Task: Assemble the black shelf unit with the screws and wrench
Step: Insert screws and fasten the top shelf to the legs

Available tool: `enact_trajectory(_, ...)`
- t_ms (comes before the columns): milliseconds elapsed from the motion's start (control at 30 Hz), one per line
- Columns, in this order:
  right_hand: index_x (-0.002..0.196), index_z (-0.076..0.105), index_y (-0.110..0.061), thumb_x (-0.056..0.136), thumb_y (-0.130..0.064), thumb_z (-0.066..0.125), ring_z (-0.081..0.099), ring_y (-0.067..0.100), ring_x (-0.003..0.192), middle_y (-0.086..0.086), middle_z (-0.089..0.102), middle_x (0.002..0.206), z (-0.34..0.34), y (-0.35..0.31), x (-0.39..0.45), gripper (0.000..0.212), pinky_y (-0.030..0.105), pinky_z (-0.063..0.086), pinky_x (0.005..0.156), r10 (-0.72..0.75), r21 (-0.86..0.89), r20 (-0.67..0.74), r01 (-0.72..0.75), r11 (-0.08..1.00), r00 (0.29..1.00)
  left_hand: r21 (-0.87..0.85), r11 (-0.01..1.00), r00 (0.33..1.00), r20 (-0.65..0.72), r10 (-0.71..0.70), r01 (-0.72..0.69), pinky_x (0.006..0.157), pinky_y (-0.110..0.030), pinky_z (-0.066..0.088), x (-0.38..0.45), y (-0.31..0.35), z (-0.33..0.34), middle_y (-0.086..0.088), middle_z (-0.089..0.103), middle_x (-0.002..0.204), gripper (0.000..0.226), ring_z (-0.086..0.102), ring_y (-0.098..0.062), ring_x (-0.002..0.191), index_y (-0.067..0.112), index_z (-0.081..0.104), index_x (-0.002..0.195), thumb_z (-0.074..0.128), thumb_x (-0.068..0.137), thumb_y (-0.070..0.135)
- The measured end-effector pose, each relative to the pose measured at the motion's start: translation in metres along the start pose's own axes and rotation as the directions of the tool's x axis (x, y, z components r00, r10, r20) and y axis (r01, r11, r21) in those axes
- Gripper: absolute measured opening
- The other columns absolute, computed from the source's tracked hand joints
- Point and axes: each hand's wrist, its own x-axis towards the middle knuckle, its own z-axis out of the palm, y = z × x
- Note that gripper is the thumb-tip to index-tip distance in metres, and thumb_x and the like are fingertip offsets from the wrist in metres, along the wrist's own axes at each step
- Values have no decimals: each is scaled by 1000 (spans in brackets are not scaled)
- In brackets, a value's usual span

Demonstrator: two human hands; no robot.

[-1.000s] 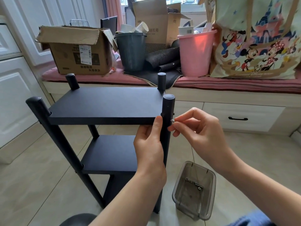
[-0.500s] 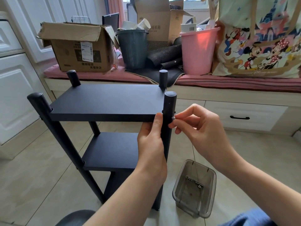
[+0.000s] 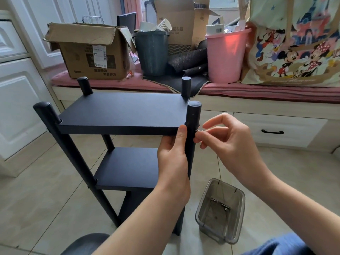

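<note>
Shelf unit [image 3: 121, 115] stands on the floor at the centre, its front right post [image 3: 192, 124] gripped by the left hand [image 3: 173, 159]. At 3 o'clock of that post, the right hand [image 3: 228, 142] has its fingers [image 3: 197, 139] pinched together on a small screw [image 3: 197, 130]. A clear box [image 3: 220, 210] sits at 5 o'clock.

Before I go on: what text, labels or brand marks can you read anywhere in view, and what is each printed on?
"AOC": tall cardboard box at the back, beside Chinese characters too blurred to read.
"Disney", faint: cartoon tote bag, lower edge.
White shipping label: barcode and print too small to read.
Left cardboard box: Chinese print, not reliably legible.
Black shelf unit: no markings.
</note>
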Motion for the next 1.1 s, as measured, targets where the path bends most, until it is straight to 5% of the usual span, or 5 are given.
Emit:
enact_trajectory(200,77,61,-21,82,-17,80,69,13,74,-8,70,74,1,0,-2,20,35,59,71,-60,-154,-47,53,987,997,-30,999,999,-40,-10,9,69,-14,54,-1,1,2,1,77,105,31,72,-10,96,19,68,116,61,94,38)
enact_trajectory(400,76,63,-24,80,-19,81,70,14,74,-10,72,76,2,0,1,19,44,58,73,-59,-178,-73,45,983,996,0,1000,997,-71,-7,7,82,-22,54,0,-2,5,1,76,107,30,71,-13,102,18,68,117,60,96,38)
enact_trajectory(667,75,66,-23,81,-29,80,68,10,68,-11,70,69,4,-3,0,16,35,56,67,-75,-228,-103,50,972,992,33,999,998,-70,-11,13,93,-29,53,0,-3,4,1,75,110,32,70,-14,106,20,67,120,60,96,38)
enact_trajectory(1100,84,72,-20,84,-13,78,70,6,73,-16,72,76,3,-4,-5,10,27,57,72,-67,-226,-106,42,973,992,45,998,996,-78,-38,41,99,-34,52,0,-4,4,0,74,114,34,68,-17,110,20,67,122,61,95,40)
